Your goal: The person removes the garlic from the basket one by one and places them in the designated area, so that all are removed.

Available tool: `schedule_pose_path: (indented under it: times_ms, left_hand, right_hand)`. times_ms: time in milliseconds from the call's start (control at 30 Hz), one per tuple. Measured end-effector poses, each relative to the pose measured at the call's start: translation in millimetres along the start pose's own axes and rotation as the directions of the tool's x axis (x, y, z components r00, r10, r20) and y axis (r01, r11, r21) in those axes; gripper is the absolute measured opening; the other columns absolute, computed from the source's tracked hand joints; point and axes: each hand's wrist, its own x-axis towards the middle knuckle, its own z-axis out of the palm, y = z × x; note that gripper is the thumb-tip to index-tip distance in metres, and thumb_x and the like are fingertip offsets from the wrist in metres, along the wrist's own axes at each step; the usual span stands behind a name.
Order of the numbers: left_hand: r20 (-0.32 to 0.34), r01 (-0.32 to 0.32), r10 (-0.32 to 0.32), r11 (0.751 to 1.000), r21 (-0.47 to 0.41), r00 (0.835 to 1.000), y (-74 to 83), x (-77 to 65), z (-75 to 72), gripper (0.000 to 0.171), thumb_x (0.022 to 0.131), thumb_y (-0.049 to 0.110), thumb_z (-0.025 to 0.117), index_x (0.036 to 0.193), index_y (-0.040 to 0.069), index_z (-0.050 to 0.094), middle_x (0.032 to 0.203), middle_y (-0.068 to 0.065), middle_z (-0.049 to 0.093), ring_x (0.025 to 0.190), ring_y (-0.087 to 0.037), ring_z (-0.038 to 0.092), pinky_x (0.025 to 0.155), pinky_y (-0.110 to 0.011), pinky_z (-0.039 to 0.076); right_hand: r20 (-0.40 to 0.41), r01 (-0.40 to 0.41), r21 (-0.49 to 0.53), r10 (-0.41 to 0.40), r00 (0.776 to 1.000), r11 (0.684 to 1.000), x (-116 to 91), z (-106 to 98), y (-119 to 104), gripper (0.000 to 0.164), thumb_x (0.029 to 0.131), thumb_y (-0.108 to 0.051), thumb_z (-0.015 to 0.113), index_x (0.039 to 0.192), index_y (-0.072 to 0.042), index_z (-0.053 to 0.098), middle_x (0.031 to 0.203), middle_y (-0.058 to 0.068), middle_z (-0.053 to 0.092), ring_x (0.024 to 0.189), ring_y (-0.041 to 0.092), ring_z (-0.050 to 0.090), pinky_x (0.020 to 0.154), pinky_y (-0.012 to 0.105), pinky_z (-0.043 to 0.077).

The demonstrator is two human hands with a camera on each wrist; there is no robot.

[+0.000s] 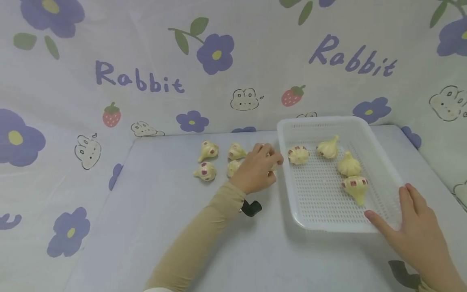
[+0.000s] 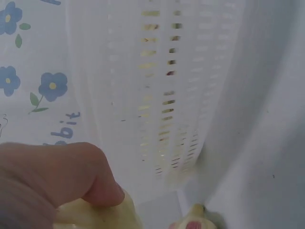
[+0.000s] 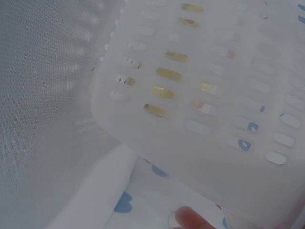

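In the head view my left hand (image 1: pixel 257 168) is beside the near-left wall of a white plastic basket (image 1: pixel 297 215). The left wrist view shows its thumb pressed against a pale garlic bulb (image 2: pixel 102 214), which the hand holds from above. My right hand (image 1: pixel 419 227) grips the basket's front right corner, its thumb over the rim and its fingers along the right side. Inside the basket lie several garlic bulbs, one (image 1: pixel 355 186) nearest the front. Left of my left hand, more bulbs rest on the table, including a purple-marked one (image 1: pixel 206 171).
A pale cloth covers the table (image 1: pixel 153 211). Behind it hangs a white curtain (image 1: pixel 146 40) printed with flowers, rabbits and strawberries. Another garlic bulb (image 2: pixel 194 223) lies near the basket's wall in the left wrist view. Dark straps show at both wrists.
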Motion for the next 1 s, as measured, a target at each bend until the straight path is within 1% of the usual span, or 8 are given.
schedule_pose_path:
  times_ms: [100, 200, 433, 600, 800, 933, 1000]
  left_hand:
    - [-0.006, 0.003, -0.003, 1.0, 0.009, 1.0, -4.1, 1.3, 10.1, 0.036, 0.086, 0.007, 0.069, 0.119, 0.02, 0.068, 0.12, -0.002, 0.058, 0.114, -0.023, 0.05, 0.085, -0.034, 0.048]
    - [-0.021, -0.002, 0.002, 1.0, 0.02, 1.0, -7.9, 2.7, 19.1, 0.035, 0.085, 0.007, 0.07, 0.117, 0.019, 0.067, 0.12, -0.003, 0.058, 0.113, -0.024, 0.05, 0.083, -0.034, 0.048]
    - [-0.041, 0.003, -0.003, 1.0, 0.02, 0.999, -13.1, 5.9, 30.8, 0.034, 0.085, 0.008, 0.072, 0.116, 0.02, 0.066, 0.121, -0.002, 0.059, 0.114, -0.023, 0.051, 0.084, -0.034, 0.049]
    - [-0.022, 0.008, -0.007, 0.999, 0.043, 1.0, -16.3, 8.0, 38.6, 0.032, 0.086, 0.011, 0.072, 0.116, 0.021, 0.066, 0.123, -0.002, 0.059, 0.117, -0.023, 0.052, 0.089, -0.036, 0.05]
    - [0.022, 0.023, -0.024, 0.997, 0.071, 0.999, -19.3, 9.1, 48.7, 0.031, 0.088, 0.013, 0.072, 0.116, 0.024, 0.068, 0.125, -0.001, 0.057, 0.118, -0.023, 0.051, 0.096, -0.037, 0.048]
    - [0.048, 0.03, -0.033, 0.997, 0.069, 0.998, -20.7, 9.9, 55.7, 0.028, 0.089, 0.013, 0.071, 0.114, 0.025, 0.067, 0.127, -0.001, 0.055, 0.122, -0.024, 0.05, 0.095, -0.038, 0.049]
    - [0.056, 0.029, -0.034, 0.997, 0.074, 0.998, -21.7, 10.0, 59.4, 0.027, 0.089, 0.013, 0.07, 0.114, 0.025, 0.068, 0.127, -0.001, 0.054, 0.122, -0.024, 0.05, 0.092, -0.037, 0.049]
  right_hand:
    - [-0.011, 0.003, 0.002, -0.003, 1.0, 1.0, -0.8, 0.2, 0.3, 0.109, 0.089, -0.05, 0.076, 0.158, 0.013, 0.021, 0.157, 0.043, 0.026, 0.117, 0.073, 0.038, 0.096, 0.084, 0.031]
    - [0.008, -0.012, -0.004, 0.012, 1.0, 1.0, -1.3, 0.5, 0.0, 0.109, 0.09, -0.051, 0.075, 0.159, 0.013, 0.019, 0.159, 0.043, 0.023, 0.12, 0.073, 0.037, 0.099, 0.083, 0.03]
    - [0.04, -0.042, -0.029, 0.043, 0.998, 0.999, -0.8, -0.3, -0.8, 0.112, 0.092, -0.055, 0.072, 0.16, 0.013, 0.014, 0.162, 0.042, 0.017, 0.123, 0.073, 0.034, 0.103, 0.083, 0.027]
    - [0.038, -0.038, -0.024, 0.039, 0.999, 0.999, -0.5, -1.4, -2.6, 0.111, 0.092, -0.054, 0.072, 0.159, 0.013, 0.015, 0.161, 0.043, 0.019, 0.122, 0.073, 0.035, 0.101, 0.083, 0.029]
    - [0.038, -0.038, -0.02, 0.038, 0.999, 0.999, 0.3, -2.5, -3.4, 0.109, 0.092, -0.054, 0.072, 0.159, 0.014, 0.016, 0.161, 0.042, 0.019, 0.121, 0.073, 0.036, 0.1, 0.083, 0.029]
    - [0.035, -0.04, -0.025, 0.041, 0.999, 0.999, 0.2, -3.0, -4.2, 0.109, 0.093, -0.053, 0.072, 0.159, 0.014, 0.017, 0.16, 0.043, 0.021, 0.121, 0.073, 0.037, 0.099, 0.084, 0.031]
    - [0.038, -0.042, -0.026, 0.043, 0.998, 0.999, 0.2, -2.9, -4.4, 0.109, 0.093, -0.054, 0.071, 0.159, 0.014, 0.016, 0.161, 0.043, 0.019, 0.123, 0.073, 0.036, 0.101, 0.083, 0.03]
